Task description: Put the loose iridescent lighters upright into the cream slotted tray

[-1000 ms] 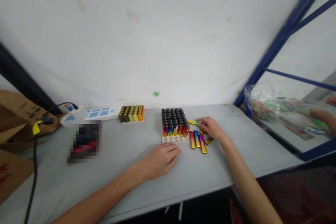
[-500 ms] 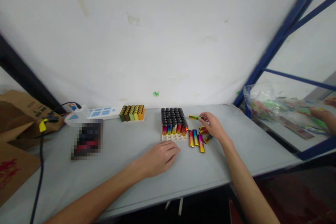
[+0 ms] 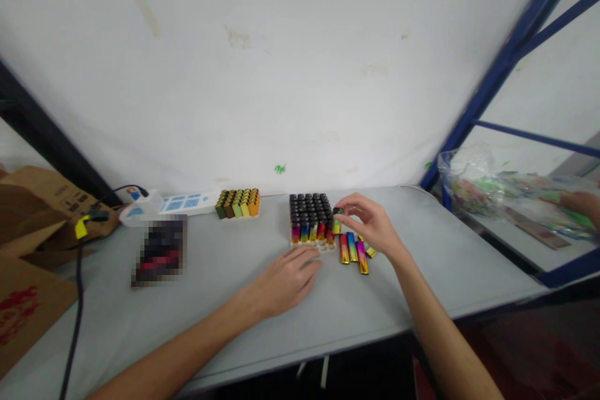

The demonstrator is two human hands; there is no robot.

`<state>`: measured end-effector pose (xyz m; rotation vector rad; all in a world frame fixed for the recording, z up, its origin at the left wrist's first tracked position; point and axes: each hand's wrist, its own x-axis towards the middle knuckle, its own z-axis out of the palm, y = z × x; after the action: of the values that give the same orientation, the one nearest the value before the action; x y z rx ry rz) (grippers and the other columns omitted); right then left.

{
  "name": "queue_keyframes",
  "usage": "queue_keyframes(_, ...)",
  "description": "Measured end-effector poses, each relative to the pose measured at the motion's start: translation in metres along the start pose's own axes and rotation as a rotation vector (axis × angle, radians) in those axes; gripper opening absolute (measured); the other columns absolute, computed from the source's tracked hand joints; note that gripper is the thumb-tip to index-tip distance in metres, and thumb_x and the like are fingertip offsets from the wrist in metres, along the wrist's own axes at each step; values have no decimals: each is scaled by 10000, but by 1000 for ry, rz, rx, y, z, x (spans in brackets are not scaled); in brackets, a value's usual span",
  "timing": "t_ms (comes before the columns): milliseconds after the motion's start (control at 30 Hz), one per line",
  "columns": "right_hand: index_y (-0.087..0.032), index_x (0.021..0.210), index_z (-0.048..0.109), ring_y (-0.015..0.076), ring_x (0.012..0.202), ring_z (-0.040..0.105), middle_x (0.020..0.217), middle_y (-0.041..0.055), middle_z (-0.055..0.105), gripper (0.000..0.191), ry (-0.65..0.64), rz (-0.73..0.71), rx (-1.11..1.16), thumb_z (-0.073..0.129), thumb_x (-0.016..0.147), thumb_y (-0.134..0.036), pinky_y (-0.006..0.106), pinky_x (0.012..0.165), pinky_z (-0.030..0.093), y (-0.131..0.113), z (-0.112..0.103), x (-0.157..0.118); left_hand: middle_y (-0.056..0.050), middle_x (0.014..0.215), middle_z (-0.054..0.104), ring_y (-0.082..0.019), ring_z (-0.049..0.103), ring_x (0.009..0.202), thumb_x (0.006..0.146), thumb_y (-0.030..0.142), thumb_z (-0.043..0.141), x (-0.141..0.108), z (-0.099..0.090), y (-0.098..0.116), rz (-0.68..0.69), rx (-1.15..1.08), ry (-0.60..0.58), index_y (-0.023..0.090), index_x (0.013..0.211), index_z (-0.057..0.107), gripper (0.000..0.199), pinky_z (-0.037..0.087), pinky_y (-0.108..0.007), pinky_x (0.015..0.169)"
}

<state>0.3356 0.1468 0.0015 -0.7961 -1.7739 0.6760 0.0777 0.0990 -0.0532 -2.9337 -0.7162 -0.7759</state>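
Reference point: the tray of black-capped lighters point(image 3: 311, 215); 12 o'clock is pointing away from the person.

The white wall point(image 3: 328, 75) is rising at 12 o'clock. The grey tabletop point(image 3: 356, 306) is extending beneath the trays. The blue metal frame point(image 3: 504, 75) is standing between 2 and 3 o'clock. Brown cardboard packaging point(image 3: 32, 281) is sitting between 8 and 9 o'clock, with a black cable point(image 3: 77, 306) running in front of it.

The left hand point(image 3: 290, 278) is resting palm down at 7 o'clock, its fingers loosely bent and grasping nothing; the fingertips are overlapping the tray's near edge in the view, and contact cannot be told. The right hand point(image 3: 370, 222) is working at 3 o'clock, pinching one green-and-yellow lighter between thumb and fingers.

Beyond the frame, a clear plastic bag point(image 3: 473, 184) is lying near 3 o'clock, and a co-worker's hand point(image 3: 581, 203) is appearing farther out. The white power strip point(image 3: 187, 203) is lying at 9 o'clock along the wall, with a pixelated dark item point(image 3: 162, 250) lying nearer the person.

The reference tray is holding upright lighters in rows, with unfilled sockets showing at its near edge. A smaller tray of gold-capped lighters point(image 3: 238, 203) is standing at 9 o'clock. Loose metallic multicoloured lighters point(image 3: 360, 257) are lying at 4 o'clock. The green-and-yellow lighter point(image 3: 337, 225) is pointing cap-up, roughly upright, at the tray's right side.
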Motion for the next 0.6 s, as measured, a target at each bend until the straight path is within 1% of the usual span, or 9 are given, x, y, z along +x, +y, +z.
queue_keyframes(67, -242, 1089, 736, 184, 885, 692, 1034, 55, 717, 225, -40, -4, 4, 785, 944, -407, 349, 846, 612, -5, 6, -1, -147, 1261, 699, -290, 646, 1267, 1039, 124, 527, -1, 0, 0, -11, 38, 2, 135, 1158, 678, 193, 552, -446, 1114)
queue_keyframes(167, -250, 1145, 731, 198, 934, 713, 1085, 64, 726, 240, -13, -30, -13, 764, 965, -405, 364, 875, 627, -2, 12, -1, -142, 1279, 701, -282, 655, 1271, 1023, 126, 558, -2, 1, 1, -24, 48, -42, 148, 1152, 677, 177, 562, -433, 1104)
queue_keyframes(267, -268, 1224, 732, 213, 983, 715, 1135, 73, 739, 241, -61, -97, -145, 716, 1006, -371, 395, 910, 621, 7, 16, -1, -128, 1269, 712, -276, 661, 1269, 1011, 127, 578, -2, 1, 3, -37, 36, -88, 159, 1135, 675, 160, 566, -419, 1099)
queue_keyframes(367, -264, 1176, 756, 242, 1024, 701, 1093, 73, 771, 178, -142, -201, -319, 695, 1023, -331, 438, 945, 595, 15, 19, -2, -126, 1255, 717, -267, 664, 1262, 1015, 128, 574, -1, 1, 4, -41, 20, -95, 163, 1126, 672, 152, 557, -415, 1110)
queue_keyframes(433, -255, 1148, 763, 255, 1026, 691, 1076, 72, 785, 153, -177, -258, -395, 698, 1020, -306, 454, 945, 580, 19, 19, -4, -123, 1245, 718, -265, 664, 1259, 1019, 132, 576, 0, 0, 4, -45, 11, -100, 166, 1127, 671, 148, 551, -416, 1119)
queue_keyframes(500, -248, 1144, 765, 261, 1009, 686, 1066, 75, 788, 150, -182, -283, -441, 707, 1012, -289, 458, 929, 572, 20, 18, -6, -117, 1235, 718, -264, 660, 1265, 1021, 134, 580, 0, -1, 4, -50, 0, -112, 168, 1130, 669, 145, 547, -413, 1125)
queue_keyframes(600, -247, 1144, 771, 264, 998, 679, 1040, 79, 780, 157, -180, -268, -473, 721, 1001, -287, 448, 909, 572, 21, 14, -6, -115, 1216, 717, -263, 658, 1261, 1029, 134, 575, 1, -3, 5, -52, -16, -126, 163, 1131, 668, 141, 542, -407, 1131)
